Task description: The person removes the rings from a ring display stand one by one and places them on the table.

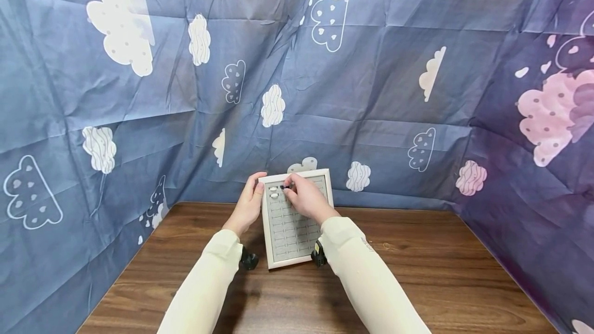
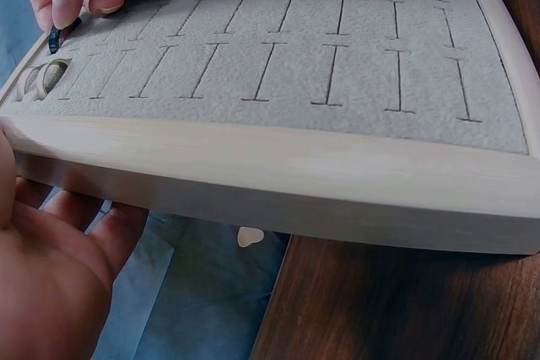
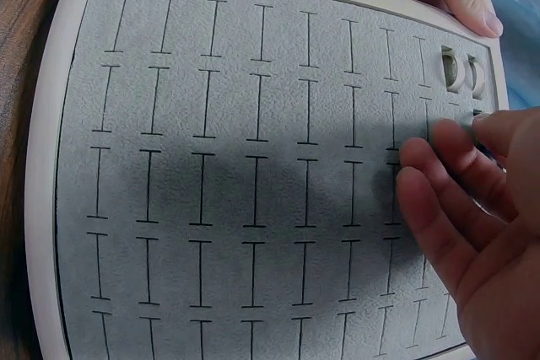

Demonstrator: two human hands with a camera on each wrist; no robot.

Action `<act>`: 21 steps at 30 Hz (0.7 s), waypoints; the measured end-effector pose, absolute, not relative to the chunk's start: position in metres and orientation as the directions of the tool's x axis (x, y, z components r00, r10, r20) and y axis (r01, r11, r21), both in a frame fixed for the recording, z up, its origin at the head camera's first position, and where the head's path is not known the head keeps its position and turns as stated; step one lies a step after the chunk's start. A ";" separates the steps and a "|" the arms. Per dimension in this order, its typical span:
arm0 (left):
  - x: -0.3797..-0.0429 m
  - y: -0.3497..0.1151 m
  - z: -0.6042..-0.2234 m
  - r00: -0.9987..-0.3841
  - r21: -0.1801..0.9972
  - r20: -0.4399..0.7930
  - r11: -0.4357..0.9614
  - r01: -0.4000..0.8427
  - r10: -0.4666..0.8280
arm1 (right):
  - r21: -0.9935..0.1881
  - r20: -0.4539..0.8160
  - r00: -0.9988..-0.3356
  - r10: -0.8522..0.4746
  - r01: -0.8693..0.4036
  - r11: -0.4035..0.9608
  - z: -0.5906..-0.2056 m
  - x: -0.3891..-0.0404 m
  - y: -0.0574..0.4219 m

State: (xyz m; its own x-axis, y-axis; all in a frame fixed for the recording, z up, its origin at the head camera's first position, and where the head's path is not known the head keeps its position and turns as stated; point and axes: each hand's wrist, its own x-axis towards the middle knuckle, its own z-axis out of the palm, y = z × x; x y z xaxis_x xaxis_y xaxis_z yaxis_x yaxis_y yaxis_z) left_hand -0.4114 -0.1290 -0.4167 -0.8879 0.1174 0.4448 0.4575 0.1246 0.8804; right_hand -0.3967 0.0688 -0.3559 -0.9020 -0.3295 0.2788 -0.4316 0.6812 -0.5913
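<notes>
A ring display tray (image 1: 285, 233), grey and slotted with a pale frame, leans tilted above the table. My left hand (image 1: 247, 206) grips the frame's upper left side, thumb at the front and fingers behind. Two silver-coloured rings (image 3: 450, 70) sit in slots at that corner, one below the other. My right hand (image 1: 308, 197) pinches a small dark ring (image 2: 56, 38) between thumb and forefinger, right at a top-row slot beside the silver ones. Its other fingers are loosely bent over the grey padding, and the fingertips hide part of the dark ring.
Under the tray is a brown wooden table (image 1: 417, 272). A small thin loop (image 1: 386, 246) lies on it to the right. Blue cloth (image 1: 297, 66) with cloud prints hangs behind and at both sides, close behind the tray's top.
</notes>
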 end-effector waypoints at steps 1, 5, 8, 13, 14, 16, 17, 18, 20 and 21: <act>-0.411 -0.129 -0.417 -0.888 0.881 0.445 0.125 0.457 0.116 | -0.591 0.281 -0.900 -0.332 -0.435 0.679 -0.356 -0.397 0.069; -0.411 -0.127 -0.416 -0.889 0.880 0.446 0.127 0.457 0.107 | -0.595 0.289 -0.893 -0.343 -0.449 0.667 -0.357 -0.397 0.070; -0.412 -0.127 -0.416 -0.888 0.880 0.448 0.126 0.458 0.104 | -0.599 0.302 -0.886 -0.353 -0.464 0.652 -0.358 -0.398 0.071; -0.412 -0.127 -0.417 -0.888 0.881 0.445 0.120 0.457 0.112 | -0.603 0.312 -0.877 -0.364 -0.479 0.637 -0.361 -0.400 0.073; -0.412 -0.127 -0.417 -0.888 0.881 0.445 0.123 0.457 0.114 | -0.602 0.315 -0.876 -0.364 -0.481 0.637 -0.362 -0.400 0.073; -0.412 -0.128 -0.417 -0.888 0.880 0.445 0.127 0.457 0.115 | -0.612 0.316 -0.875 -0.366 -0.483 0.627 -0.363 -0.400 0.074; -0.412 -0.128 -0.417 -0.888 0.880 0.445 0.127 0.457 0.114 | -0.617 0.318 -0.874 -0.367 -0.485 0.620 -0.363 -0.400 0.074; -0.413 -0.128 -0.417 -0.889 0.880 0.445 0.130 0.457 0.111 | -0.625 0.320 -0.873 -0.369 -0.487 0.610 -0.363 -0.400 0.075; -0.413 -0.128 -0.417 -0.890 0.882 0.442 0.130 0.454 0.107 | -0.638 0.325 -0.869 -0.372 -0.492 0.592 -0.364 -0.400 0.076; -0.413 -0.128 -0.417 -0.891 0.883 0.442 0.128 0.452 0.104 | -0.649 0.323 -0.869 -0.375 -0.492 0.581 -0.365 -0.400 0.077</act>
